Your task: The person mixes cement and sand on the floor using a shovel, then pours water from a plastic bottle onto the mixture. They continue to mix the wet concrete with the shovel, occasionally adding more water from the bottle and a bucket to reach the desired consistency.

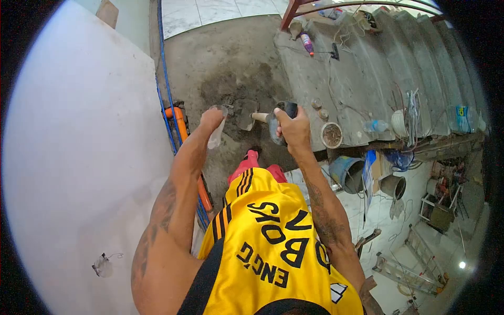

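Observation:
On the left, my left hand point(211, 118) is closed around a clear plastic item point(217, 135), perhaps a bottle or cup. My right hand point(295, 129) grips a dark grey, rounded object point(275, 127) that I cannot identify clearly. Between the hands is a trowel-like tool; its pale wooden handle point(260, 117) points toward the dark object, and I cannot tell whether they touch. Dark, damp mortar point(239, 105) covers part of the rough concrete floor point(210, 52) around the tool.
Orange pipe point(181, 123) and blue tubing point(167, 79) run along the white wall point(84, 131). At right are concrete steps point(362, 68), a round tin point(331, 135), a purple bottle point(307, 43) and a clear bottle point(376, 126). Below their edge are buckets point(346, 173) and a ladder point(407, 273).

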Tool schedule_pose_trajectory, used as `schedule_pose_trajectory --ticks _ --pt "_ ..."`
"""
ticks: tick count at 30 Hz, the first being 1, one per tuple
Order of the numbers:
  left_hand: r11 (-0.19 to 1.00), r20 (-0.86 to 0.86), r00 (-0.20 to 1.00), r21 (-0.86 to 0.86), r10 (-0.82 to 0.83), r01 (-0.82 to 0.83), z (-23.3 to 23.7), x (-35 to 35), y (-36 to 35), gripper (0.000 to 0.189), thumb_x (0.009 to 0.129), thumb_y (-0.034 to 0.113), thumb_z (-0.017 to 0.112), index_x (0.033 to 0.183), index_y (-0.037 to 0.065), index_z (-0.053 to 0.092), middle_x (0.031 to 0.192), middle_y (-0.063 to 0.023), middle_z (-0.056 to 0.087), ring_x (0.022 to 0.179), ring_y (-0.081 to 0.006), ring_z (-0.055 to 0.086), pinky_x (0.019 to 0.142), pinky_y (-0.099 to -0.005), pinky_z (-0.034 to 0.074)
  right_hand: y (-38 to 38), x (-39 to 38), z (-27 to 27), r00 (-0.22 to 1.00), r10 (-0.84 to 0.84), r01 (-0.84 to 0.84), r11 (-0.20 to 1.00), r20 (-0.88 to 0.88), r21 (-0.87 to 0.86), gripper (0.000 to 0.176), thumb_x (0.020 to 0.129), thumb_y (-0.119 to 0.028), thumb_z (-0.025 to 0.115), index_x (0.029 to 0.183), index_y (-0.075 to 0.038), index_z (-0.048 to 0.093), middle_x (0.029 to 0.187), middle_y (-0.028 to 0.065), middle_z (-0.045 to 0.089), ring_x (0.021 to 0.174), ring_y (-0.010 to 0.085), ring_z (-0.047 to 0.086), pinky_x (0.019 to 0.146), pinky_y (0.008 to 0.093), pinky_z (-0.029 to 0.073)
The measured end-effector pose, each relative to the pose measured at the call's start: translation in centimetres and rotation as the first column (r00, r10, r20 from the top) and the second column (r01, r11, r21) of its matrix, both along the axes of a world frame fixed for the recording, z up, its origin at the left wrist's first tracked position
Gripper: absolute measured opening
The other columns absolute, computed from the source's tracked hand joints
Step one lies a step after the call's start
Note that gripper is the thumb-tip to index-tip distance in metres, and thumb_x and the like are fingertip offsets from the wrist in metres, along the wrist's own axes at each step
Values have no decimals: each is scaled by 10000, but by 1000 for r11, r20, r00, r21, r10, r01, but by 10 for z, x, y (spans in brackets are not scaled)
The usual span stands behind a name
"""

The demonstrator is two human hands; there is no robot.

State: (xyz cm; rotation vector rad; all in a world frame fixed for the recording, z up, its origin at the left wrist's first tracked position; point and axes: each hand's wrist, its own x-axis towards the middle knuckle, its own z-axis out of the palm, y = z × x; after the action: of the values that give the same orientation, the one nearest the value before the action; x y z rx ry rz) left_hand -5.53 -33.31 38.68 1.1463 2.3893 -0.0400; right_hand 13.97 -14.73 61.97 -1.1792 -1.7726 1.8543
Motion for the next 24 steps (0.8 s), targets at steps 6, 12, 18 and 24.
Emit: schedule_pose_trajectory --ticks 6,12,18,24 --pt "980 39 987 121 154 -158 0 6 -50 298 895 296 543 857 12 624 896 -192 649 869 -351 631 727 -452 507 22 -13 52 999 -19 16 997 -45 -74 183 815 -134 650 822 -21 506 619 26 510 454 101 486 390 267 403" --pt "975 -30 995 208 91 -83 7 19 -74 304 894 293 539 831 1 596 851 -201 631 814 -383 621 697 -476 494 9 -57 1 997 -80 80 997 -10 -15 215 807 -167 622 865 17 526 733 146 642 608 236 644 517 336 503" --pt "974 67 985 151 158 -167 -7 26 -80 319 903 288 518 825 -13 589 864 -222 615 824 -402 608 705 -478 487 9 -65 18 754 551 -656 615 357 437 458 752 -287 646 1089 8 551 853 272 636 843 426 624 772 454 499" --pt "944 50 971 229 233 -238 7 59 -89 305 894 288 539 813 -1 592 817 -213 608 800 -400 599 703 -473 475 18 -90 66 741 612 -642 527 275 556 363 751 -245 643 1021 -10 578 796 254 628 774 416 628 669 438 512"
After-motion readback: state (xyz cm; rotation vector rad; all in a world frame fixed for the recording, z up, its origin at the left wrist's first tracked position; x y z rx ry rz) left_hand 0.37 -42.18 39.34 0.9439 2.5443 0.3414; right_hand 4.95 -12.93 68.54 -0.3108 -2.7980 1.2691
